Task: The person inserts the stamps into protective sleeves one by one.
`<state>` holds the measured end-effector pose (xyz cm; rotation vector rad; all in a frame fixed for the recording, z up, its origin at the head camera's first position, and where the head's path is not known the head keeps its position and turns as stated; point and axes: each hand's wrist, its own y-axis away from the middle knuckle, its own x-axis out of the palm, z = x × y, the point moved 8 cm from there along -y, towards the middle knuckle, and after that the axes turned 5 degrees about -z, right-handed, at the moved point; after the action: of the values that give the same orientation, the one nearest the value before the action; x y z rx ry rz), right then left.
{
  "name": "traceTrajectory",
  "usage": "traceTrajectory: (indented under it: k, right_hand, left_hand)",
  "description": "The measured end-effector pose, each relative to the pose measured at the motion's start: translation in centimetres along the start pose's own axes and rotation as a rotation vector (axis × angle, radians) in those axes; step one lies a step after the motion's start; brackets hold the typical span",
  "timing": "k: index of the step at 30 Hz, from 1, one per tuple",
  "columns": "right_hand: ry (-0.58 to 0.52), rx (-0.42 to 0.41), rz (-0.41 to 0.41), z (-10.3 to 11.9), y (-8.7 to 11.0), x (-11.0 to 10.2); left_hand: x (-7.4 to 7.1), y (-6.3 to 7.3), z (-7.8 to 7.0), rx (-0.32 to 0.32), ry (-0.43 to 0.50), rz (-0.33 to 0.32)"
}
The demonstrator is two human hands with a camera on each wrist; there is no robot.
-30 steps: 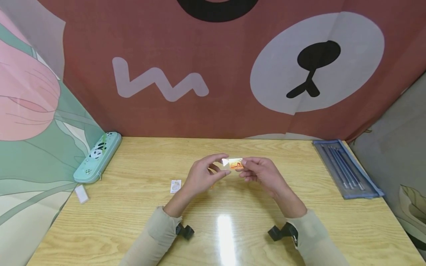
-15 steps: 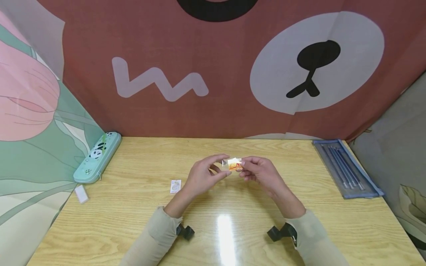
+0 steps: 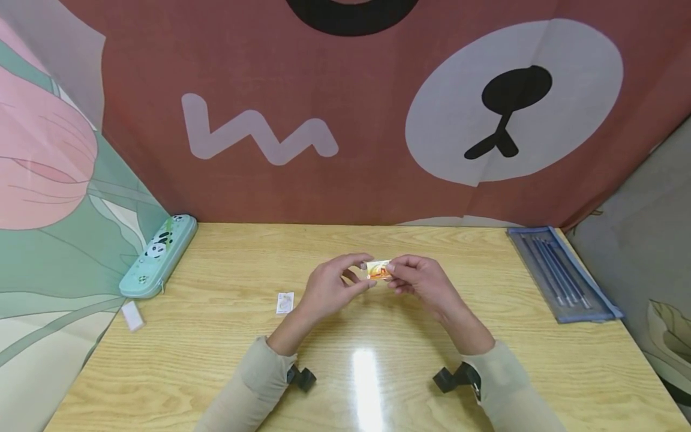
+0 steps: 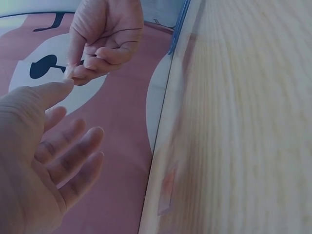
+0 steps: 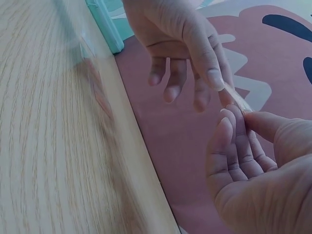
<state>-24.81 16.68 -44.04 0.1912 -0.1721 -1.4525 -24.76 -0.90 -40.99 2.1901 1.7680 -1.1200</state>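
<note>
Between the two hands, above the wooden table, is a small thin orange-and-white printed piece (image 3: 379, 270), stamp-like, with a clear film at its left end. My left hand (image 3: 332, 285) holds that clear end by its edges between thumb and index finger, the other fingers loosely bent. My right hand (image 3: 423, 281) pinches the printed piece's right end between thumb and index finger. The right wrist view shows the thin piece (image 5: 237, 100) nearly edge-on, spanning both hands' fingertips. A small pale stamp-like picture (image 3: 285, 303) lies on the table beside the left forearm.
A mint pencil case (image 3: 159, 258) with pandas lies at the back left, a small white block (image 3: 132, 315) near it. At the right lies a see-through blue-edged pouch (image 3: 567, 276) with several pencils. A printed cloth (image 3: 259, 192) stands behind the table (image 3: 227, 360).
The printed piece has shifted left toward the left hand, and less clear film shows beside it. The right fingers have moved slightly left; both arms stay almost in place.
</note>
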Motion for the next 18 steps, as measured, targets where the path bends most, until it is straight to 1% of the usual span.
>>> traceTrajectory:
  k: [5, 11, 18]
  right_hand:
    - [-0.015, -0.005, 0.011, -0.11, -0.04, -0.09]
    - [-0.017, 0.002, 0.01, -0.29, -0.13, -0.13]
    - [0.007, -0.015, -0.002, -0.18, -0.16, -0.26]
  left_hand:
    - [-0.26, 0.04, -0.3, 0.017, -0.084, -0.014]
    - [-0.31, 0.05, -0.21, 0.001, -0.104, -0.01]
    - [-0.26, 0.14, -0.38, 0.015, -0.147, -0.003]
